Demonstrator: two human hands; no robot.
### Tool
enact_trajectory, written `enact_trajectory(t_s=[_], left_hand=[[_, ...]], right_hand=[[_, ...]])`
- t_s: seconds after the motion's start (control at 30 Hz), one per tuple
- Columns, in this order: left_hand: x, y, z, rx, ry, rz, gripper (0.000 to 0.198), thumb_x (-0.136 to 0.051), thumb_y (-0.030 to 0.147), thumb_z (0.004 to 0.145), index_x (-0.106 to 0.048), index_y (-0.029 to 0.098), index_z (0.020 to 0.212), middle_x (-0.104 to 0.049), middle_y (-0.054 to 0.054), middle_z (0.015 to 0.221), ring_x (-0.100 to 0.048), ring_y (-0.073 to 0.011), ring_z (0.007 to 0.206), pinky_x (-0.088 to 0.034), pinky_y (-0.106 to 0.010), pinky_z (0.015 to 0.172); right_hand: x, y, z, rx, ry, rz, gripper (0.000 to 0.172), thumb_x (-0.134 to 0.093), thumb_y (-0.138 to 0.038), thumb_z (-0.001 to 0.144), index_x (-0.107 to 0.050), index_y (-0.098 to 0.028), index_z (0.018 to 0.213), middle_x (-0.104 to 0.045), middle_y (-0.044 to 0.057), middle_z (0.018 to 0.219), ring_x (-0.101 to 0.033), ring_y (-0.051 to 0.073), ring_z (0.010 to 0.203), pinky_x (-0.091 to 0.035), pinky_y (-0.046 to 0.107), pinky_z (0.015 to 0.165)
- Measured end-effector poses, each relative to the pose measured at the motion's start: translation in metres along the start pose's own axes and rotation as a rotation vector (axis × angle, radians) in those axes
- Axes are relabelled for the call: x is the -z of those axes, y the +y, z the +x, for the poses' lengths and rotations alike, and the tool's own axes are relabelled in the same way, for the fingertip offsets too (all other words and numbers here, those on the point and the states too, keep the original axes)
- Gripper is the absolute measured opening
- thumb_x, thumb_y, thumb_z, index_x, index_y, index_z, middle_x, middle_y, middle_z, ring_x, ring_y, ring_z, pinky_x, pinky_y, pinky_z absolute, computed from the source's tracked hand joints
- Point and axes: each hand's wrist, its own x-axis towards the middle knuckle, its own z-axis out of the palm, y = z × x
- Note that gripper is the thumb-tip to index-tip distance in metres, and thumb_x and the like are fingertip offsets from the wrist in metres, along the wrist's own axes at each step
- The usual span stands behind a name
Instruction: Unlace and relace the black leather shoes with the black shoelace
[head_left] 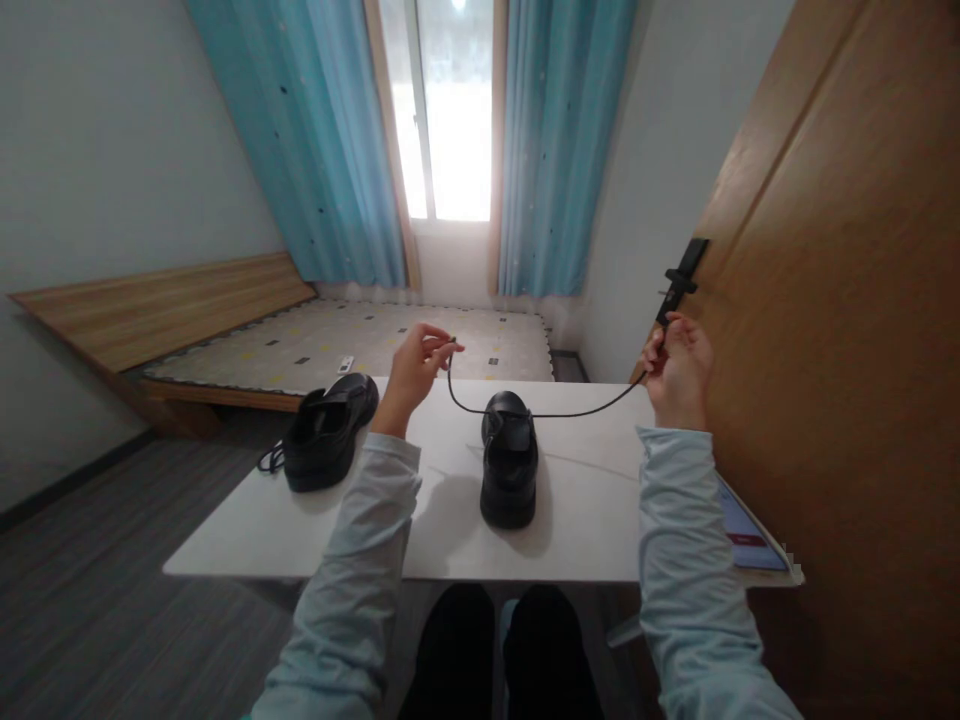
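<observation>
A black shoe (pixel 510 490) stands on the white table in front of me, toe pointing away. A thin black shoelace (pixel 570 415) runs through its front and rises at both sides. My left hand (pixel 421 365) pinches one end of the lace, up and to the left of the shoe. On the right, my right hand (pixel 679 365) has its fingers closed on the lace's other side, close to the door. A second black shoe (pixel 322 445) sits by my left forearm, with a loop of dark lace beside it.
The white table (pixel 457 540) spans the space over my knees. A tablet or booklet (pixel 750 530) lies at its right edge. A wooden door (pixel 847 300) with a black handle borders the right. Beyond the table stands a bed (pixel 420 320).
</observation>
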Motion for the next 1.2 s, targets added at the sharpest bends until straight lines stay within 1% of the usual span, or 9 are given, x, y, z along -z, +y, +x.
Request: enact_trajectory(t_s=[0.1,0.27,0.37,0.5,0.63,0.77,0.9,1.03,1.2], left_hand=[[-0.014,0.033,0.008,-0.142,-0.194,0.289,0.015,-0.072,0.030,0.072,-0.066,0.016,0.073,-0.068,-0.001,0.065,-0.056,-0.0101,0.055,-0.040,-0.020,0.055],[-0.033,0.069,0.005,-0.276,-0.453,0.480,0.013,-0.070,0.031,0.073,-0.073,0.019,0.075,-0.067,0.002,0.064,-0.059,-0.0116,0.064,-0.042,-0.022,0.065],[-0.042,0.072,0.001,-0.289,-0.485,0.508,0.013,-0.071,0.030,0.073,-0.071,0.019,0.080,-0.067,0.003,0.067,-0.060,-0.0115,0.065,-0.041,-0.022,0.065],[-0.045,0.061,-0.001,-0.270,-0.458,0.507,0.021,-0.073,0.026,0.071,-0.065,0.018,0.089,-0.068,0.003,0.071,-0.060,-0.0112,0.065,-0.040,-0.021,0.063],[-0.032,0.048,-0.002,-0.187,-0.466,0.468,0.021,-0.075,0.029,0.069,-0.066,0.016,0.083,-0.067,0.001,0.067,-0.058,-0.0106,0.059,-0.040,-0.020,0.057],[-0.003,0.039,-0.003,-0.035,-0.497,0.336,0.020,-0.072,0.033,0.071,-0.070,0.015,0.079,-0.064,-0.001,0.060,-0.054,-0.0098,0.050,-0.040,-0.020,0.048],[0.014,0.032,-0.006,0.064,-0.343,0.066,0.026,-0.071,0.038,0.070,-0.071,0.015,0.083,-0.066,-0.003,0.066,-0.056,-0.0104,0.054,-0.046,-0.021,0.048],[0.001,0.030,-0.013,0.080,-0.131,-0.174,0.030,-0.072,0.041,0.069,-0.071,0.015,0.084,-0.070,-0.007,0.083,-0.062,-0.0125,0.070,-0.051,-0.019,0.054],[-0.029,0.036,-0.020,0.128,-0.076,-0.491,0.032,-0.075,0.042,0.068,-0.066,0.016,0.084,-0.070,-0.007,0.097,-0.066,-0.0144,0.085,-0.055,-0.022,0.066]], right_hand=[[-0.032,0.002,-0.007,0.002,-0.154,-0.081,0.027,-0.072,-0.038,0.075,-0.057,-0.020,0.088,-0.052,-0.008,0.061,-0.042,0.003,0.041,-0.027,0.015,0.035],[-0.072,0.013,-0.033,-0.118,-0.424,-0.126,0.035,-0.075,-0.045,0.068,-0.056,-0.018,0.075,-0.057,-0.005,0.068,-0.052,0.004,0.053,-0.043,0.017,0.050],[-0.085,0.018,-0.054,-0.356,-0.641,-0.133,0.040,-0.072,-0.052,0.069,-0.051,-0.019,0.077,-0.061,-0.002,0.078,-0.061,0.009,0.068,-0.050,0.022,0.063],[-0.093,0.024,-0.077,-0.494,-0.861,-0.089,0.041,-0.068,-0.055,0.072,-0.047,-0.020,0.080,-0.053,-0.006,0.064,-0.052,0.008,0.052,-0.042,0.020,0.049],[-0.089,0.028,-0.082,-0.463,-0.832,-0.052,0.040,-0.069,-0.051,0.074,-0.043,-0.021,0.075,-0.037,-0.010,0.053,-0.033,0.004,0.041,-0.029,0.018,0.041],[-0.077,0.029,-0.074,-0.435,-0.773,0.000,0.041,-0.072,-0.050,0.071,-0.044,-0.020,0.074,-0.036,-0.011,0.051,-0.028,0.003,0.040,-0.027,0.019,0.042],[-0.066,0.029,-0.069,-0.446,-0.752,-0.006,0.040,-0.073,-0.050,0.071,-0.046,-0.020,0.074,-0.037,-0.010,0.052,-0.028,0.003,0.040,-0.027,0.020,0.043],[-0.070,0.030,-0.074,-0.415,-0.729,-0.090,0.040,-0.072,-0.052,0.069,-0.048,-0.020,0.072,-0.045,-0.007,0.057,-0.038,0.006,0.047,-0.036,0.022,0.048],[-0.087,0.031,-0.083,-0.203,-0.532,-0.207,0.037,-0.073,-0.052,0.067,-0.058,-0.018,0.071,-0.058,-0.001,0.070,-0.049,0.009,0.062,-0.042,0.024,0.060]])
